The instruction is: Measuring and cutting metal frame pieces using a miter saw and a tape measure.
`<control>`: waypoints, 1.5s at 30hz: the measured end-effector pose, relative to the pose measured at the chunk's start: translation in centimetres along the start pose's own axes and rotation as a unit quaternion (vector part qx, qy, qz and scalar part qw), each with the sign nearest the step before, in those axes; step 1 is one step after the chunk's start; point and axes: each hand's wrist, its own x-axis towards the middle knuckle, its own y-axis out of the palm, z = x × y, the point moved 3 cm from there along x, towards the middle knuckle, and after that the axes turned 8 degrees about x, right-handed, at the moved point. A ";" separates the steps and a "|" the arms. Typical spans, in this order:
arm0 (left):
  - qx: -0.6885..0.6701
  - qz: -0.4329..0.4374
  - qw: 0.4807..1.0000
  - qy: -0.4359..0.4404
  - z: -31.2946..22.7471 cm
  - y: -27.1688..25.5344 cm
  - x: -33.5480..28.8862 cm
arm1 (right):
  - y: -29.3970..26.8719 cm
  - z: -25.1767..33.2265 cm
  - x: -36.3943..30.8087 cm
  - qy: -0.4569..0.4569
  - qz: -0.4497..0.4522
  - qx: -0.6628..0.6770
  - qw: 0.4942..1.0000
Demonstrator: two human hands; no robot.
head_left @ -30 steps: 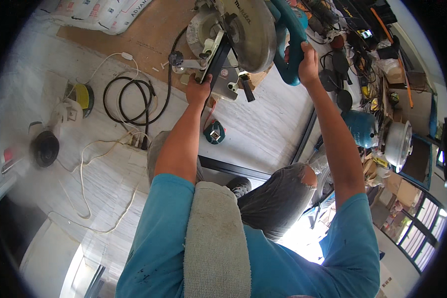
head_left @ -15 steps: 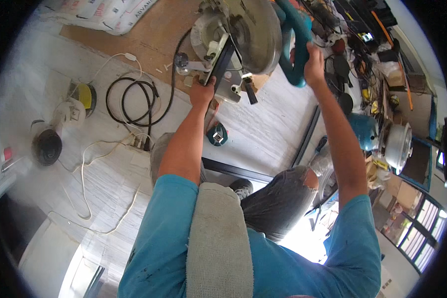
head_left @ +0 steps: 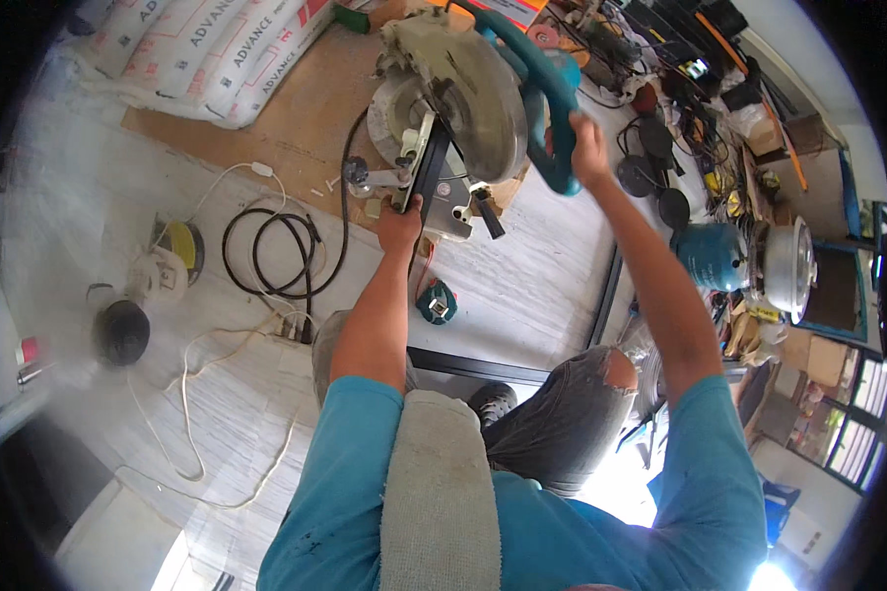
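Observation:
A miter saw with a dusty round blade guard [head_left: 478,113] and a teal loop handle [head_left: 540,74] stands on a brown board ahead of me. My right hand [head_left: 589,153] is closed around the right side of that handle. A dark straight metal bar [head_left: 429,169] lies on the saw's base against the pale fence. My left hand [head_left: 400,227] grips the bar's near end, its thumb on top, close to the clamp knob [head_left: 355,170]. The guard hides the blade and the far part of the bar.
A teal tape measure [head_left: 437,302] lies on the floor near my left forearm. Coiled black cable [head_left: 266,251] and a white cord [head_left: 189,394] spread to the left. White sacks [head_left: 207,59] stand far left. Tools and wires crowd the right, beside a teal gas cylinder [head_left: 710,258]. A dark frame [head_left: 473,366] crosses before my knees.
The saw's guard and handle have shifted left relative to its base, and my right hand has moved with them. My left hand stays on the bar. The whole view has tilted slightly.

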 end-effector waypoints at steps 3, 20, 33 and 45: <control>-0.046 0.073 0.996 0.020 -0.7 1.1 0.0 | -0.6 7.3 3.5 0.077 -0.032 -0.033 0.996; -0.130 0.187 0.966 -0.124 -1.4 1.2 -0.7 | -15.4 -24.4 -44.6 0.556 -0.210 -0.385 0.706; -0.221 0.350 0.907 -0.073 -0.4 2.5 -10.2 | -25.0 0.3 -50.7 0.211 -0.419 -0.480 0.741; 0.596 0.300 0.589 0.456 1.0 -1.8 -19.8 | -32.7 23.7 -48.6 0.091 -0.329 -0.641 0.688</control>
